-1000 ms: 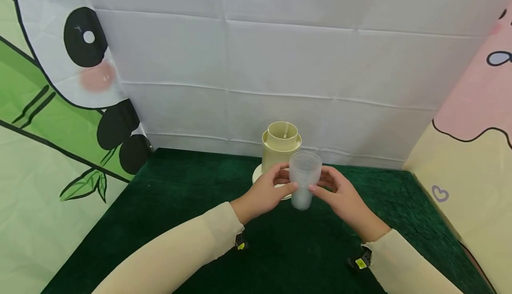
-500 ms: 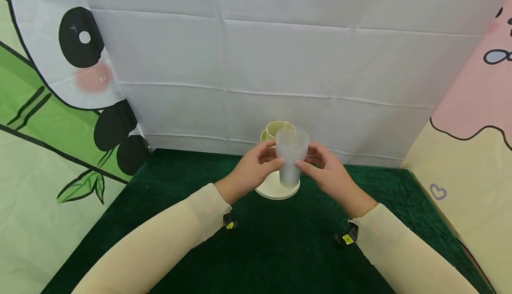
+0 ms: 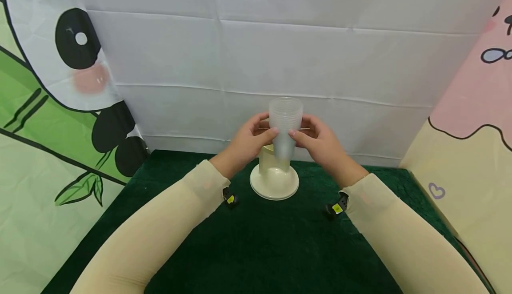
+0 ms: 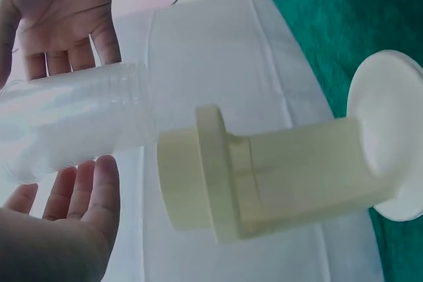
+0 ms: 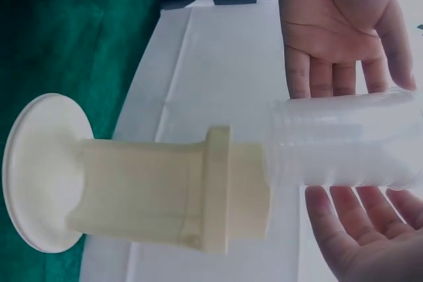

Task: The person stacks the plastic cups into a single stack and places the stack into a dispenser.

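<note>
Between my two hands is a stack of clear plastic cups, upright, with ridged rims at its top. My left hand grips its left side, thumb in front and fingers behind. On the opposite side my right hand holds it likewise. Just beyond and below the stack stands a cream cup dispenser on a round white base. In the left wrist view the dispenser's collar and narrower top show close to the cups. Whether they touch, I cannot tell.
A dark green cloth covers the table. Behind the dispenser hangs a creased white sheet. Printed panels close off the sides, a panda on the left and a pink-and-cream one on the right.
Both hands have lifted the cup stack and carried it forward and slightly left, from in front of the dispenser to over its top. The dispenser has stayed in place.
</note>
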The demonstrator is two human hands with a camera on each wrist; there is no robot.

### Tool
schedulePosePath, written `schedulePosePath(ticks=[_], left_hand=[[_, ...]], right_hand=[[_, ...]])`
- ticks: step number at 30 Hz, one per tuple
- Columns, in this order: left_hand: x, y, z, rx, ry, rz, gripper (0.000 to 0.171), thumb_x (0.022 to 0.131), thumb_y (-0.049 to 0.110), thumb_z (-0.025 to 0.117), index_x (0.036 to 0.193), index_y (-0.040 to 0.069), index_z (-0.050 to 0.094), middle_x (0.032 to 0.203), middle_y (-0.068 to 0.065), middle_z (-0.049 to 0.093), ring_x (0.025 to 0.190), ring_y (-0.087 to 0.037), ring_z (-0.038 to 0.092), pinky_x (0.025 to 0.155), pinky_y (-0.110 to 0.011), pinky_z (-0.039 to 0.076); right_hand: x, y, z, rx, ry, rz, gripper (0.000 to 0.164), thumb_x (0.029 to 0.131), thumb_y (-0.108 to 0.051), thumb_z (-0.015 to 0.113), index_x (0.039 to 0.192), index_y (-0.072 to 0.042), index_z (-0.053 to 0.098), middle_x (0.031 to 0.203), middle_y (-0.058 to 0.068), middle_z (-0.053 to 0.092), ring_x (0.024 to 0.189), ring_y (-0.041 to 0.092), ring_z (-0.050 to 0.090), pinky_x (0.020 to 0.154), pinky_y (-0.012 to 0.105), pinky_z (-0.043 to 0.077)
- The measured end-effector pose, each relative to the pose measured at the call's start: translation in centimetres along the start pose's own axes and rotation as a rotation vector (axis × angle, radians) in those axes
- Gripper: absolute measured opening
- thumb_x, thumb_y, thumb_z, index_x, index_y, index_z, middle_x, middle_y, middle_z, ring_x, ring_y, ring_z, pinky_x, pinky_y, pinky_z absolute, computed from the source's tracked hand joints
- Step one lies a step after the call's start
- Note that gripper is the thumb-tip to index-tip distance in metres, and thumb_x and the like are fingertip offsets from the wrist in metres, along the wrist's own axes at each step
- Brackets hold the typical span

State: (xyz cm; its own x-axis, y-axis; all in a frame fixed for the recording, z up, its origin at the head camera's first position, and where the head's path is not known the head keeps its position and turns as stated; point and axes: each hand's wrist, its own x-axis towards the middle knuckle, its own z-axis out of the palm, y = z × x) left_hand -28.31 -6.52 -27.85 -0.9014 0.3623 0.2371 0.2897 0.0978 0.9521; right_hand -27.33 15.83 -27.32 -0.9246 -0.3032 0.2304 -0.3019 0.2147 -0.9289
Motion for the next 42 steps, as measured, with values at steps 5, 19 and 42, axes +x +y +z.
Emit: schedulePosePath(ticks=[5,19,42], left_hand=[[0.9,0.6,-0.6,0.019,0.017,0.025,0.056,0.106,0.030,0.062,0.156,0.019,0.042,0.139,-0.009,0.054,0.127,-0.026,0.055,0.108,-0.048,0.047],[3.8,1.7,-1.5,0.074,0.070,0.050,0.057,0.105,0.035,0.062,0.154,0.016,0.042,0.139,-0.007,0.055,0.126,-0.022,0.055,0.106,-0.042,0.049],[5.8,0.4,-1.4,0.088,0.112,0.031,0.053,0.105,0.029,0.062,0.153,0.012,0.045,0.136,-0.009,0.057,0.124,-0.023,0.057,0.103,-0.038,0.051]], right_hand=[[1.3,-0.5,-0.1,0.008,-0.001,-0.020,0.066,0.101,-0.039,0.067,0.155,-0.011,0.041,0.140,0.010,0.052,0.128,0.028,0.055,0.106,0.054,0.047],[4.4,-1.3,-1.0,0.005,0.027,-0.059,0.065,0.101,-0.040,0.067,0.153,-0.009,0.042,0.139,0.012,0.053,0.128,0.029,0.055,0.106,0.053,0.048],[6.0,0.2,-0.8,-0.002,0.062,-0.058,0.061,0.102,-0.036,0.067,0.151,-0.008,0.045,0.139,0.014,0.055,0.128,0.030,0.057,0.106,0.052,0.048]])
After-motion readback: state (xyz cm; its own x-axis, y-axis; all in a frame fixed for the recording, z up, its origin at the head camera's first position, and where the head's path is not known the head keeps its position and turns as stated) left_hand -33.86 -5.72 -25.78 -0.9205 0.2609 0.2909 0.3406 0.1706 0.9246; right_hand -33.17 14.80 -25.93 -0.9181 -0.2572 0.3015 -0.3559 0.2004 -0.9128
